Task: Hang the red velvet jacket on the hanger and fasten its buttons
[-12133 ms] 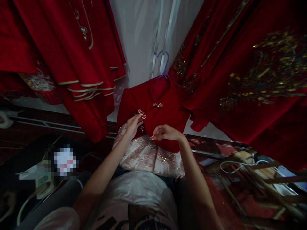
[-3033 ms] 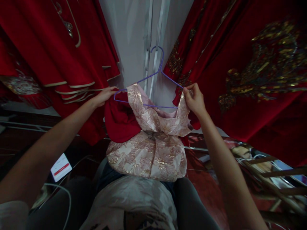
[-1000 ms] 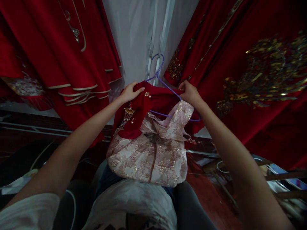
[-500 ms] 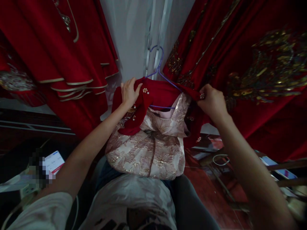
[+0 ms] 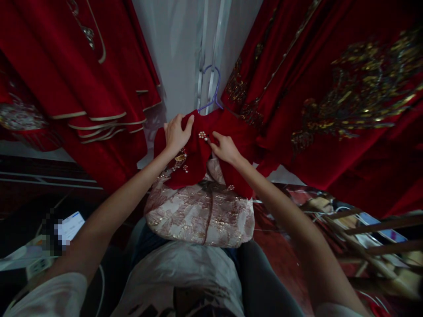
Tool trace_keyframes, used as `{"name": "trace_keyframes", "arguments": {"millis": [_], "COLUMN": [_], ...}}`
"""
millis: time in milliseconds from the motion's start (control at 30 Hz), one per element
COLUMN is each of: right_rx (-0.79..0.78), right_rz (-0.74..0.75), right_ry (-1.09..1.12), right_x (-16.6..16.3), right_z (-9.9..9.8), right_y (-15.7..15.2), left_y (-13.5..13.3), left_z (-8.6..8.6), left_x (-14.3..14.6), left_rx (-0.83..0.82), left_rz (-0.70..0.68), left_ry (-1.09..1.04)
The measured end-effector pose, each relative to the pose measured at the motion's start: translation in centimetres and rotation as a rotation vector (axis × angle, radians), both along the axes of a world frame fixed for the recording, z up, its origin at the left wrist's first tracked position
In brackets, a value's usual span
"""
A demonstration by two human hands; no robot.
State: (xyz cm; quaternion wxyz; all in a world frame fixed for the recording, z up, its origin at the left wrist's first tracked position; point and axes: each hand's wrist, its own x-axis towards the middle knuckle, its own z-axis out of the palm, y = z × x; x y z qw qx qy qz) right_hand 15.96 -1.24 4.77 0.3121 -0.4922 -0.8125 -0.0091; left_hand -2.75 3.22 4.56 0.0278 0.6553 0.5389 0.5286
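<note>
A short red jacket with pearl flower fasteners hangs over a pale pink and gold brocade dress on a purple hanger. My left hand grips the jacket's left front near the shoulder, thumb up along the cloth; its fingertips are partly hidden. My right hand pinches the edge of the right front, close to the pearl fastener at the neckline. Both fronts lie near each other over the dress bodice, and the dress's lower part rests against my lap.
Red curtain-like garments with pale trim hang on the left, and a red cloth with gold sequins on the right. A lit phone lies at lower left near a power strip. A wooden rack stands at lower right.
My right hand has moved left and inward, bringing the jacket's right front across the dress and over the hanger's right arm. My left hand stays nearly in place.
</note>
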Motion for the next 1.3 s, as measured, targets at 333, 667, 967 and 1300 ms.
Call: {"name": "trace_keyframes", "arguments": {"millis": [333, 667, 967, 1300], "right_rx": [-0.061, 0.099, 0.019, -0.168], "right_rz": [0.148, -0.138, 0.041, 0.228], "right_ry": [0.344, 0.358, 0.643, 0.855], "right_x": [-2.5, 0.5, 0.6, -0.4], "right_z": [-1.8, -3.8, -3.9, -4.3], "right_y": [-1.0, -3.0, -2.2, -2.1], "left_y": [0.8, -2.4, -4.2, -7.0], "left_z": [1.6, -4.0, -4.5, -4.5], "left_x": [1.5, 0.6, 1.4, 2.2], "left_rx": [-0.048, 0.197, 0.1, 0.138], "left_rz": [0.109, -0.037, -0.107, -0.324], "left_ry": [0.069, 0.001, 0.242, 0.246]}}
